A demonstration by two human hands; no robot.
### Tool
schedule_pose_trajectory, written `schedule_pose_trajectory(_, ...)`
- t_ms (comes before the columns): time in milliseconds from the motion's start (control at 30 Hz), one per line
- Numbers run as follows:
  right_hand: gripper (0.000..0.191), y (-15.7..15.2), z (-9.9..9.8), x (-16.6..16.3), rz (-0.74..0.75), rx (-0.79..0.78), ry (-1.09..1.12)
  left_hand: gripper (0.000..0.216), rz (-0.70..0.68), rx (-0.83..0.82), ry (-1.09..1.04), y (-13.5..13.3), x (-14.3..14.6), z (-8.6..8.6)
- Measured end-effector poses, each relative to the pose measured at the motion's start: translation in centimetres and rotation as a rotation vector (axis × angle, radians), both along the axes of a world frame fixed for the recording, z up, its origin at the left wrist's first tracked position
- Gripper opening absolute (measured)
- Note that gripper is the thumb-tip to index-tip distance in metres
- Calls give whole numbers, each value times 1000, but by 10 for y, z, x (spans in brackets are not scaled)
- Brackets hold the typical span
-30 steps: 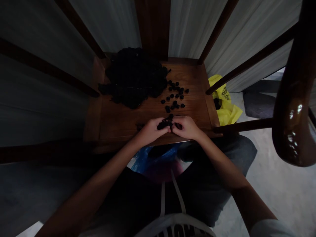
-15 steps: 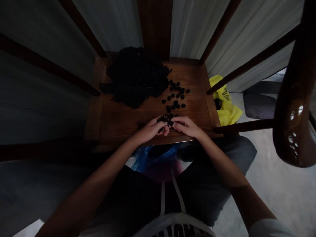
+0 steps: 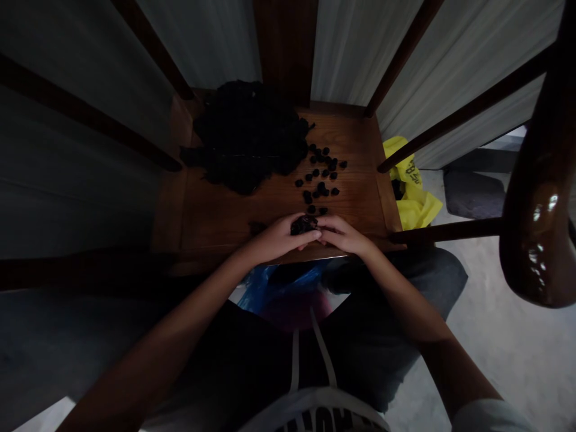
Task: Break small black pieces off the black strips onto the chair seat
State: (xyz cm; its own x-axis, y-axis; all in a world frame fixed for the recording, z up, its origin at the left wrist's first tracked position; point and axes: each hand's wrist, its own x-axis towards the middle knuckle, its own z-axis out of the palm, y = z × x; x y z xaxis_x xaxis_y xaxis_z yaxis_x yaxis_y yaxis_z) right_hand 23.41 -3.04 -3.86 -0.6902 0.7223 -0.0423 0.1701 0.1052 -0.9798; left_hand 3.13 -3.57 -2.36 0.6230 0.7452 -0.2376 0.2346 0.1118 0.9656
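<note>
Over the front part of a wooden chair seat (image 3: 211, 222), my two hands meet. My left hand (image 3: 288, 235) is closed around a dark, crumpled clump (image 3: 303, 225), too dim to name more exactly. Fingers of my right hand (image 3: 338, 233) are bent in against the clump's right side and touch my left thumb; what they pinch, if anything, is hidden. Just beyond my hands lie several small black round pieces (image 3: 321, 189) scattered on the seat. A large heap of black, ragged material (image 3: 249, 138) covers the back left of the seat.
Dark wooden rails (image 3: 407, 60) and a curved, glossy armrest (image 3: 533, 240) frame the seat. A yellow bag (image 3: 416, 207) with dark print sits beyond the seat's right edge. Below the front edge, between my knees, is blue plastic (image 3: 270, 291).
My left thumb has moved right across the clump toward my right fingers. Both hands have shifted slightly nearer to me. Two small black pieces now show on the seat just beyond them.
</note>
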Motion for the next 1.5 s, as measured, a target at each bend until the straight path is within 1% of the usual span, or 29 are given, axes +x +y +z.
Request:
schedule_pose_trajectory(67,17,0,-1,1,-2,-38,26,29,3,31,25,-1,1,-2)
schedule_pose_trajectory(167,19,-1,-3,2,-10,-71,29,34,-28,27,23,-2,0,-6)
schedule_pose_trajectory(233,21,-2,-3,2,-12,-58,5,38,-32,46,28,0,-2,-8)
schedule_pose_trajectory(333,27,-3,-2,-1,-33,-17,-28,42,-49,119,48,2,-4,-9)
schedule_pose_trajectory(400,31,-3,0,-3,-46,0,-34,41,-67,160,57,3,-5,-7)
schedule_pose_trajectory(467,33,-2,1,-3,-30,-2,-39,39,-104,165,58,4,-6,-5)
schedule_pose_trajectory(600,34,2,2,1,27,-69,-10,40,-227,113,46,7,-7,-1)
schedule_pose_trajectory(700,32,5,2,6,75,-162,28,37,-261,97,48,9,-8,-1)
schedule_pose_trajectory(767,31,7,2,9,98,-211,42,29,-206,115,67,8,-9,-3)
schedule_pose_trajectory(867,29,9,3,10,116,-226,22,11,-44,147,103,5,-9,-6)
schedule_pose_trajectory(900,29,9,3,10,115,-223,12,8,-4,140,110,4,-9,-7)
schedule_pose_trajectory(967,29,9,3,9,98,-215,3,13,35,96,102,1,-9,-8)
schedule_pose_trajectory(1033,29,8,3,7,75,-210,3,25,60,66,75,-2,-8,-7)
schedule_pose_trajectory(1100,29,8,2,6,59,-200,2,35,71,96,48,-5,-8,-4)
schedule_pose_trajectory(1133,29,7,2,6,56,-192,-5,39,66,137,39,-6,-8,-2)
schedule_pose_trajectory(1233,31,7,1,5,57,-161,-35,51,14,292,34,-9,-8,6)
schedule_pose_trajectory(1300,32,7,0,4,64,-144,-43,55,-22,338,44,-10,-9,10)
schedule_pose_trajectory(1400,34,7,-2,3,65,-123,-60,55,-44,357,65,-11,-6,10)
schedule_pose_trajectory(1500,38,6,-4,1,42,-71,-94,41,-1,402,113,-12,-2,4)
